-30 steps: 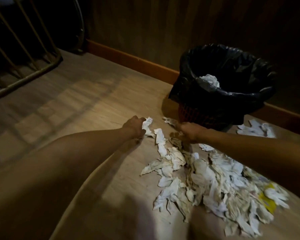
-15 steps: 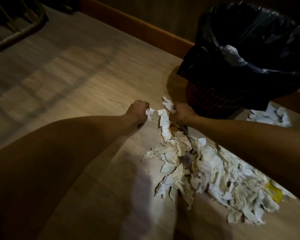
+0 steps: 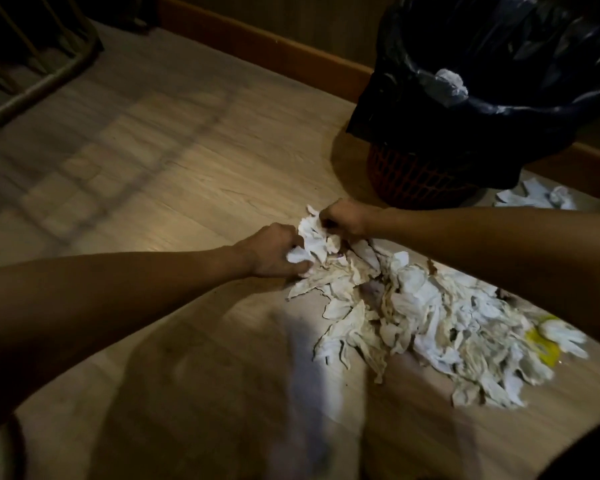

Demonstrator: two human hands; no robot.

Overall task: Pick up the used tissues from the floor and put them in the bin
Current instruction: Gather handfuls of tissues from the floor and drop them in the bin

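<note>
No readable writing or brand shows anywhere in the dim head view. At the centre, the left hand (image 3: 274, 251) curls tightly around a wad of white tissue, and the right hand (image 3: 343, 220), just beside it at about 1 o'clock, pinches crumpled tissue at the top of the tissue pile (image 3: 430, 313). The pile spreads across the wooden floor (image 3: 174, 174) toward 4 o'clock, and the bin (image 3: 430, 181), lined with a black bag (image 3: 499, 133), stands at 1 o'clock.
</note>
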